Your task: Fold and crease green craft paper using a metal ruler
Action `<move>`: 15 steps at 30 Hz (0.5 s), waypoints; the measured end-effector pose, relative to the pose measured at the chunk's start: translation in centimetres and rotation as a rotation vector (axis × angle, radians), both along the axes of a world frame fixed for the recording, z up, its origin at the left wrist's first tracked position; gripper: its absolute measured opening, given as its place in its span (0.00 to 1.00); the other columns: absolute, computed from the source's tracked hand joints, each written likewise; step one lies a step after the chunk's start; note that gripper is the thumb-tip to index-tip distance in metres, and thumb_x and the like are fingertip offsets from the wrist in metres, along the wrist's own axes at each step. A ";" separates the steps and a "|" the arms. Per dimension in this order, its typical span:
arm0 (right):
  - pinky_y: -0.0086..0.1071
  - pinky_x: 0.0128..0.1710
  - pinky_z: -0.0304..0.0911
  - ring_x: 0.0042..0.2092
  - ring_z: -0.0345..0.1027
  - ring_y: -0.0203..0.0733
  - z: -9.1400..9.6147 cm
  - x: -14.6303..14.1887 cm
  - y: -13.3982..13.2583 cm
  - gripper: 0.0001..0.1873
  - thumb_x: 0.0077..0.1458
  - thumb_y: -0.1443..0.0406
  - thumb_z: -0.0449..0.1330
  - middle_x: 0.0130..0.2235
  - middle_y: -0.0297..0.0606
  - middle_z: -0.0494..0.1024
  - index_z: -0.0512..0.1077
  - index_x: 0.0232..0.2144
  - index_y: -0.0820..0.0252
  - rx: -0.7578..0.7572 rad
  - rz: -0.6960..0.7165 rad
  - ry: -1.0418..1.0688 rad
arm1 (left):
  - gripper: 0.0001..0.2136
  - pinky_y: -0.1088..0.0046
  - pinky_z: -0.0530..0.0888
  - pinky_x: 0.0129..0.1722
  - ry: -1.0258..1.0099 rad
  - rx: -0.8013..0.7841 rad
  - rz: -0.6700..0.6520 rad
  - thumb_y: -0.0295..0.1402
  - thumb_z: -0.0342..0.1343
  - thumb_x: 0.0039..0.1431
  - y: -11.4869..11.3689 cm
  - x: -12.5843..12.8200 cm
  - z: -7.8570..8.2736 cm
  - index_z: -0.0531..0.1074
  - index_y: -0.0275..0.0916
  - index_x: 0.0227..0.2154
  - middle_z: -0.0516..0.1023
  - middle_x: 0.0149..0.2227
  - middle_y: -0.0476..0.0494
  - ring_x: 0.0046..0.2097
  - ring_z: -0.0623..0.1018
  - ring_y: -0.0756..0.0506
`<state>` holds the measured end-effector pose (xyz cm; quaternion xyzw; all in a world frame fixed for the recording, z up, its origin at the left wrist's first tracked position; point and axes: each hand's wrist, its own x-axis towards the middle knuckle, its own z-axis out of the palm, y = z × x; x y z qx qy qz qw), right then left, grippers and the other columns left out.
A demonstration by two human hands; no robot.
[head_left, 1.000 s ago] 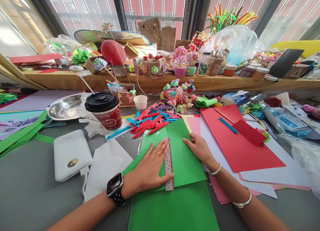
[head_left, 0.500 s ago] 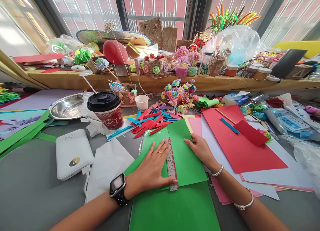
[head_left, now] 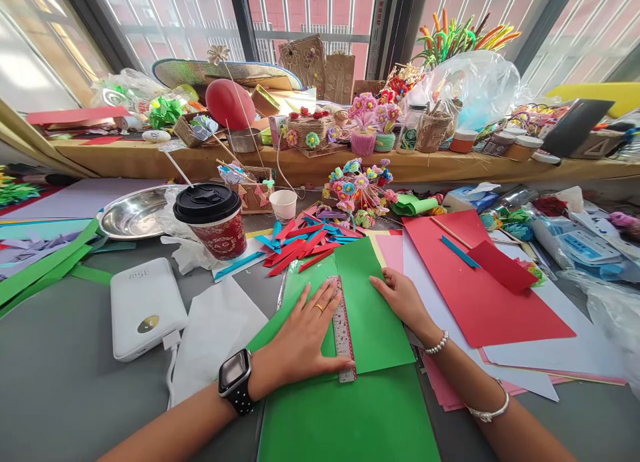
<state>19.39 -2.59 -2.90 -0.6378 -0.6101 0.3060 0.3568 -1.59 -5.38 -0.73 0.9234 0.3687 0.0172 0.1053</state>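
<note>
My left hand (head_left: 300,339) lies flat with fingers spread, pressing a clear ruler with a red dotted edge (head_left: 344,332) onto green paper. Its thumb rests near the ruler's lower end and its fingertips near the upper end. On the ruler's right, a green paper piece (head_left: 373,322) spreads out. My right hand (head_left: 404,303) pinches the right edge of this piece between thumb and curled fingers, partly hidden from view. Beneath lies a larger green sheet (head_left: 350,419), reaching the bottom of the view.
Red and blue paper strips (head_left: 307,243) lie just beyond the ruler. On the left stand a lidded red cup (head_left: 217,232) and a white power bank (head_left: 147,309) with a cable. Red paper (head_left: 480,302) covers white and pink sheets on the right. A craft-filled ledge (head_left: 200,161) runs behind.
</note>
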 end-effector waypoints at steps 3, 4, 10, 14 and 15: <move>0.26 0.18 0.43 0.19 0.46 0.33 -0.1 0.0 0.0 0.15 0.47 0.53 0.49 0.17 0.25 0.52 0.55 0.20 0.56 -0.005 -0.005 0.021 | 0.43 0.53 0.42 0.57 -0.001 -0.010 0.012 0.60 0.37 0.47 0.0 0.1 0.0 0.44 0.29 0.58 0.39 0.61 0.33 0.61 0.41 0.39; 0.26 0.18 0.43 0.19 0.45 0.33 -0.2 0.0 0.0 0.15 0.47 0.53 0.49 0.17 0.25 0.52 0.55 0.20 0.56 -0.004 -0.006 0.026 | 0.43 0.53 0.42 0.57 0.001 -0.014 0.019 0.60 0.37 0.46 0.0 0.1 0.0 0.44 0.28 0.57 0.39 0.61 0.33 0.61 0.41 0.39; 0.26 0.17 0.43 0.19 0.47 0.33 -0.3 0.0 0.0 0.16 0.46 0.51 0.50 0.16 0.25 0.54 0.56 0.20 0.57 -0.008 -0.007 0.051 | 0.44 0.53 0.42 0.58 0.025 -0.063 0.029 0.60 0.37 0.46 0.1 0.2 0.5 0.46 0.27 0.57 0.38 0.61 0.33 0.61 0.40 0.39; 0.26 0.17 0.44 0.19 0.47 0.33 -0.2 0.0 0.0 0.16 0.45 0.51 0.50 0.16 0.26 0.55 0.57 0.20 0.57 -0.008 -0.004 0.058 | 0.44 0.54 0.42 0.58 0.021 -0.085 0.011 0.60 0.37 0.46 0.2 0.0 0.7 0.46 0.27 0.57 0.37 0.61 0.33 0.61 0.39 0.39; 0.26 0.17 0.45 0.19 0.48 0.33 -0.2 0.0 0.0 0.16 0.46 0.51 0.50 0.16 0.26 0.55 0.57 0.20 0.57 -0.009 -0.003 0.060 | 0.44 0.54 0.41 0.58 0.020 -0.085 0.010 0.60 0.37 0.46 0.2 0.0 0.7 0.46 0.27 0.57 0.37 0.61 0.34 0.61 0.39 0.39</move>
